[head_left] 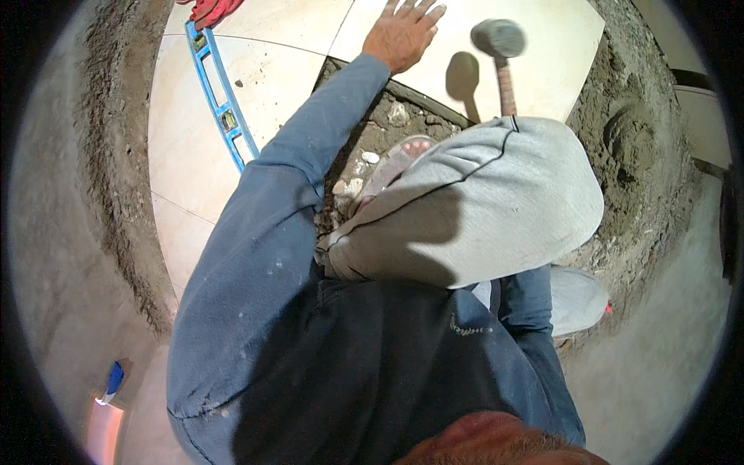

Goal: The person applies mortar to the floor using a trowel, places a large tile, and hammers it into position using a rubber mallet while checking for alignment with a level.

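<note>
My left hand (403,35) is open, its fingers spread on a large cream floor tile (535,81). To its right, a rubber mallet (498,39) with a grey head hangs over the same tile, its shadow falling apart from it. The mallet's head is slightly blurred. Its handle runs back behind my raised knee in light grey trousers (496,194). My right hand is hidden behind that knee; the right sleeve (527,298) passes beneath the leg, toward the handle. The raised mallet shows that the hidden hand grips it.
A blue spirit level (217,93) lies on laid tiles at the left, near a red cloth (213,12). Rubble and mortar (372,139) fill a gap around my foot. Wet mortar (632,139) is heaped along the right. A blue-handled tool (115,378) lies at the lower left.
</note>
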Demonstrator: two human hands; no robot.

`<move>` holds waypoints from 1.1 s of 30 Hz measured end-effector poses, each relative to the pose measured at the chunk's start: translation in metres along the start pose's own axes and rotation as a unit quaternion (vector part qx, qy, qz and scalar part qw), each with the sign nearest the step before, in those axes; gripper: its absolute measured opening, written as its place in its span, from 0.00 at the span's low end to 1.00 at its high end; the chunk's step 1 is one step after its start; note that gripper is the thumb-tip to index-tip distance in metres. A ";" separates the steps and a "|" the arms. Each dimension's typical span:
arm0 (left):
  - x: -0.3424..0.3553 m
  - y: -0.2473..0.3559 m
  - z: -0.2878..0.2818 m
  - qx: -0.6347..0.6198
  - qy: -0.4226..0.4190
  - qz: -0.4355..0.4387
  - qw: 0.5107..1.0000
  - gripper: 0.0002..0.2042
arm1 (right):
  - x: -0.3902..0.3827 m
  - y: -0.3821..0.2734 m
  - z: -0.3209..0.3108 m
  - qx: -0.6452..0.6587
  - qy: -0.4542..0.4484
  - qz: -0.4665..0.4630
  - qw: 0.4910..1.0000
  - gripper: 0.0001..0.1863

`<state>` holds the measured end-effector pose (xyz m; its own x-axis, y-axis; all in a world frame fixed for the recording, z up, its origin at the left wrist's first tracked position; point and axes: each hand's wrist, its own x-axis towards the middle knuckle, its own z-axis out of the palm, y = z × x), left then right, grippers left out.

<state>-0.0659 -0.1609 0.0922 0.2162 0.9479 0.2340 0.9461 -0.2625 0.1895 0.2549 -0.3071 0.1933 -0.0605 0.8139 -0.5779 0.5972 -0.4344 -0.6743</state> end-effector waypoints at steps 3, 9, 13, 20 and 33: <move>-0.013 0.004 0.008 0.133 -0.017 0.001 0.991 0.23 | -0.008 0.000 0.000 0.016 -0.002 0.002 1.000 0.17; -0.006 -0.001 0.012 0.091 0.019 -0.105 0.990 0.29 | 0.008 0.009 -0.001 0.032 0.002 0.008 0.999 0.17; 0.006 -0.022 0.023 0.031 0.096 -0.266 0.959 0.36 | 0.026 0.007 0.000 0.045 0.015 0.005 0.999 0.16; 0.063 -0.048 0.030 0.106 0.062 -0.275 0.953 0.34 | 0.085 -0.040 0.003 0.178 0.081 -0.085 0.977 0.16; 0.130 -0.038 0.036 -0.024 0.097 -0.194 0.976 0.36 | 0.189 -0.138 -0.011 0.155 0.075 -0.040 0.984 0.26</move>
<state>-0.0650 -0.0211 0.0811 -0.2105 0.9269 0.3107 0.9341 0.0970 0.3435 0.1695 -0.0891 0.1824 0.0357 0.8882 -0.4581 0.3203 -0.4444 -0.8366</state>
